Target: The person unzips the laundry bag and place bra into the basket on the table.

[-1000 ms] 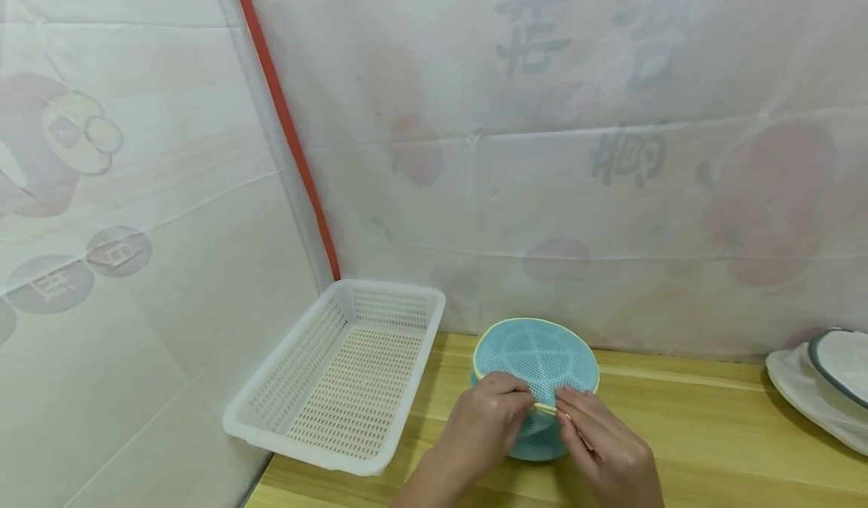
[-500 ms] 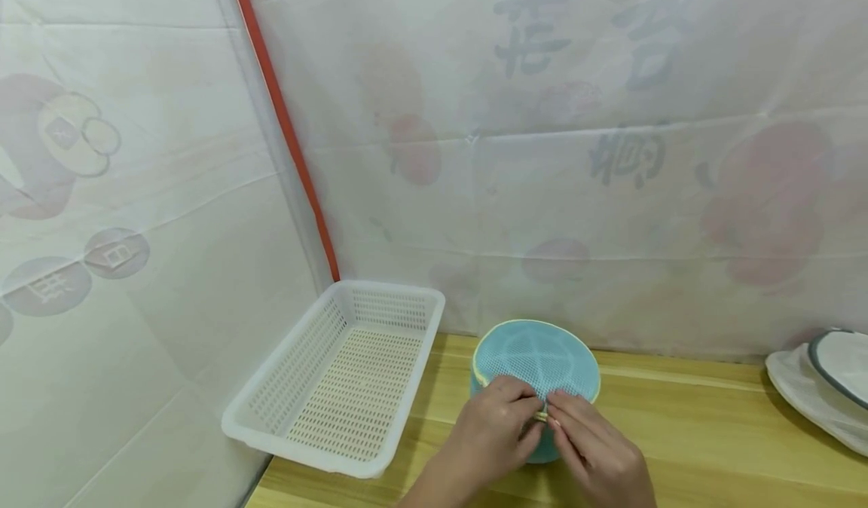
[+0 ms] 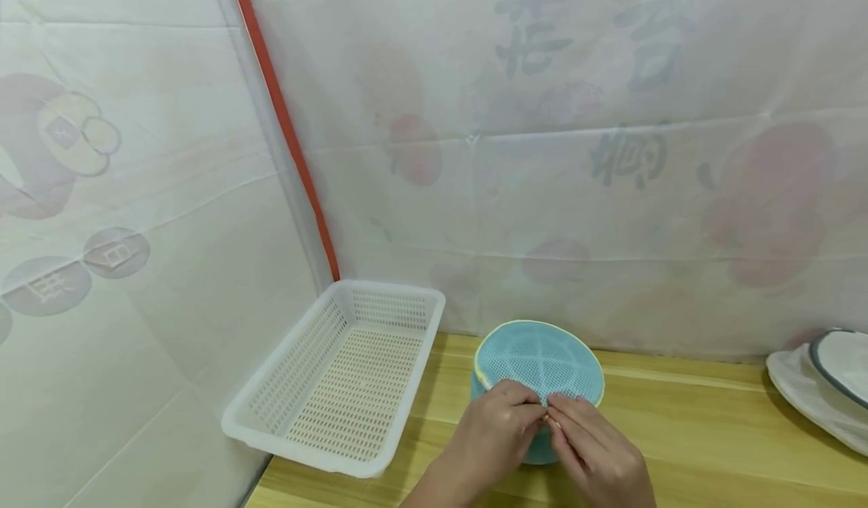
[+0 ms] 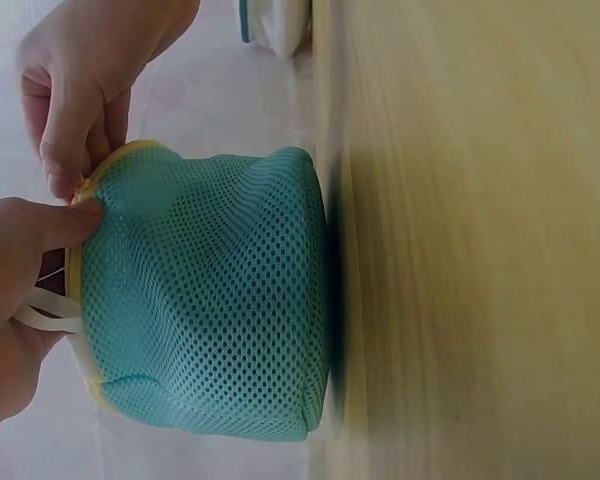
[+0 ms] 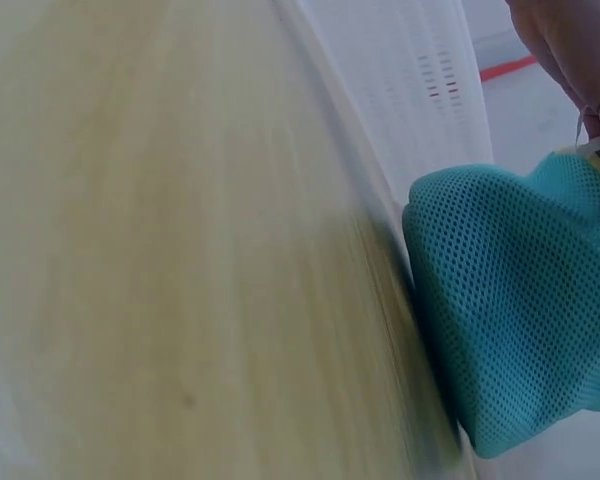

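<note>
A round blue mesh laundry bag (image 3: pixel 536 353) with yellow trim stands upright on the wooden table. At its near top edge, my left hand (image 3: pixel 491 436) pinches the yellow rim between thumb and fingers. Close against it, my right hand (image 3: pixel 603 448) pinches the same rim, the fingertips of both hands nearly meeting. In the left wrist view, the mesh side (image 4: pixel 210 300) is slightly creased, and a white strap loop (image 4: pixel 50 310) sticks up beside my left hand. The small part between my fingertips is hidden.
A white plastic basket (image 3: pixel 400 410) with slotted walls stands to the left of the bag. At the far right are a white dish with a dark rim (image 3: pixel 844 365) and a white item under it. A printed curtain (image 3: pixel 420 214) hangs behind the wooden table (image 3: pixel 719 433).
My left hand has shifted slightly right along the rim, and my right hand slightly left, closing the gap between them. The short yellow stretch seen between them earlier is now mostly covered.
</note>
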Available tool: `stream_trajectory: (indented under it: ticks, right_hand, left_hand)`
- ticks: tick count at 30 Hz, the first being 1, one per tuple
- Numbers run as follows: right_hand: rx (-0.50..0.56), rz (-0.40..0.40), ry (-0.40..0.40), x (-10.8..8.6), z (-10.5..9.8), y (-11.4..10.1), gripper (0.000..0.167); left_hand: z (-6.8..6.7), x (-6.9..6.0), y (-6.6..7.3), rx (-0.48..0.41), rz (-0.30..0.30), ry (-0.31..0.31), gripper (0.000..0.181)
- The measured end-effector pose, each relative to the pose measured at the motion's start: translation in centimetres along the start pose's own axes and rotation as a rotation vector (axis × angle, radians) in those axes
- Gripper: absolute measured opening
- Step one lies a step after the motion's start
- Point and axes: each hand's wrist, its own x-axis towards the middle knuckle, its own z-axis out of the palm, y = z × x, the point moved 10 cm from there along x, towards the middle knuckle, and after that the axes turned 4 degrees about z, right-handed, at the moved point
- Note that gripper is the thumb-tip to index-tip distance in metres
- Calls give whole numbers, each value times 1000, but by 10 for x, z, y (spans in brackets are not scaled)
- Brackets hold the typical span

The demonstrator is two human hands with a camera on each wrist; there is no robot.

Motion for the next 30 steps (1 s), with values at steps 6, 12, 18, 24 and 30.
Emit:
stream_trajectory:
  ticks: [6, 12, 18, 24, 30]
  right_hand:
    - [-20, 30, -31, 1, 1, 3, 43]
    - [-20, 27, -36, 0, 1, 4, 42]
    - [-29, 17, -7, -1, -3, 6, 38]
    - [-39, 26, -13, -4, -4, 10, 37]
    - [-39, 5, 13, -3, -6, 8, 37]
  left_hand:
    - [-2, -1, -6, -12, -19, 2, 5]
    - [-3, -2, -8, -13, -28, 0, 6]
    - [-4, -2, -12, -6, -41, -1, 6]
    - [-6, -2, -15, -17, -50, -1, 8]
    - [-6, -3, -19, -38, -69, -2, 9]
